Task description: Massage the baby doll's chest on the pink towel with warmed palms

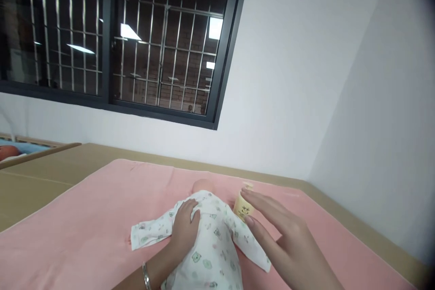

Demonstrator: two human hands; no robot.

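A baby doll (204, 186) in a white patterned garment (210, 244) lies on a pink towel (95, 217). My left hand (185, 229) rests flat on the doll's chest near its left sleeve, fingers lightly curled over the cloth. My right hand (282, 235) hovers open, fingers stretched out toward a small yellow bottle (243, 206) that stands beside the doll's head. The fingertips are at the bottle or just touching it. A metal bangle (146, 275) sits on my left wrist.
The towel covers a tan table (41, 181) set against a white wall (288, 77). A barred dark window (118, 41) is above. At the far left, part of a wooden-framed cot with blue bedding (20, 148) shows.
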